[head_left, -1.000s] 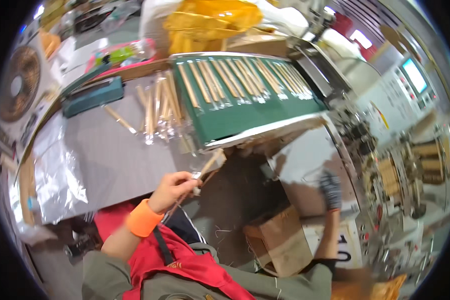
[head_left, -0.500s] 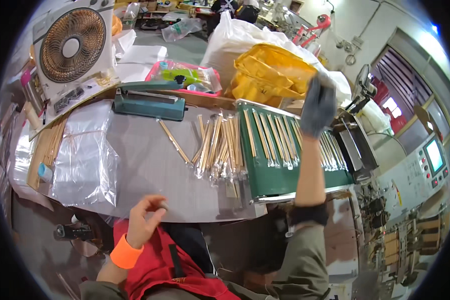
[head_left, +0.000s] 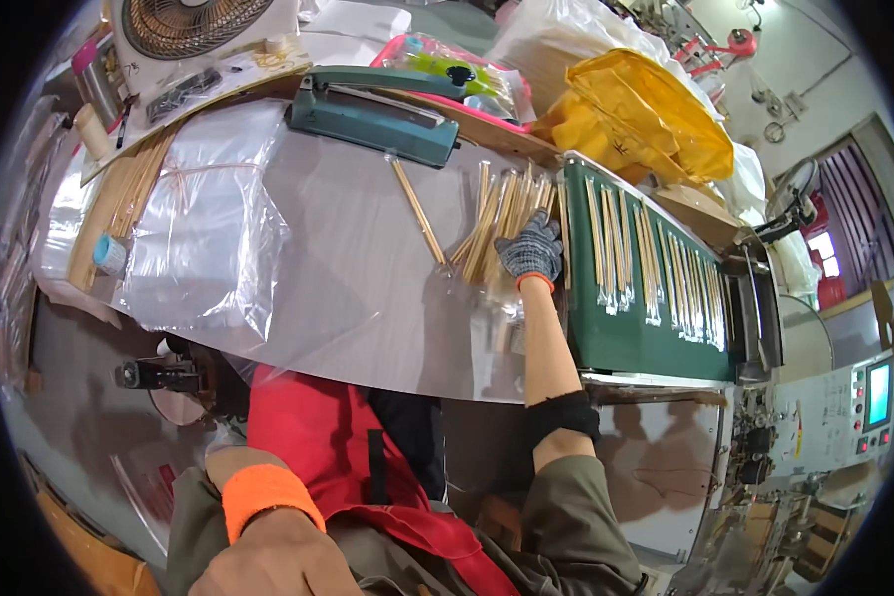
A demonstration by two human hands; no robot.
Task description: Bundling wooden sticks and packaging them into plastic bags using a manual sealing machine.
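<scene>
My right hand (head_left: 532, 250), in a grey knit glove with a red cuff, rests on the right side of a pile of clear-wrapped wooden chopsticks (head_left: 484, 233). Its fingers bend down and press together on them; the fingertips are partly hidden. Right beside it, more wrapped chopsticks (head_left: 611, 243) lie side by side on a green conveyor belt (head_left: 606, 343). My bare left hand (head_left: 273, 564), below an orange wristband (head_left: 268, 497), is low by my body, its fingers out of view. One pair of chopsticks (head_left: 419, 211) lies apart, left of the pile.
A teal bar sealer (head_left: 372, 119) stands at the table's back edge. Flat clear plastic bags (head_left: 204, 228) are stacked at left, beside loose sticks (head_left: 141, 184). Behind the belt sits a yellow sack (head_left: 656, 109). A metal housing (head_left: 760, 308) and a control panel (head_left: 859, 407) stand at right.
My right hand has come back from above the belt, leftward and down, onto the chopstick pile. My left hand has dropped from the table's front edge toward my body. The view has shifted.
</scene>
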